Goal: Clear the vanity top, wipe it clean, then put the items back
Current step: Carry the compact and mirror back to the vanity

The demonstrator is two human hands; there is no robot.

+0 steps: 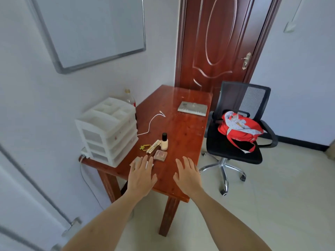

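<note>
Reddish wood vanity top (181,134) sat by the wall, and both hands were spread flat over its near edge, holding nothing. Left hand (142,175) had straight fingers over a small pale item I couldn't make out, right hand (187,175) was over bare wood. Just beyond them were a compact (160,155), a nail polish bottle (164,142), a gold tube (153,146), and a white drawer organizer (107,129) to the left.

Drawer organizer (107,131) blocks the left; tabletop (184,134) right of the bottle (164,142) lies open.
</note>
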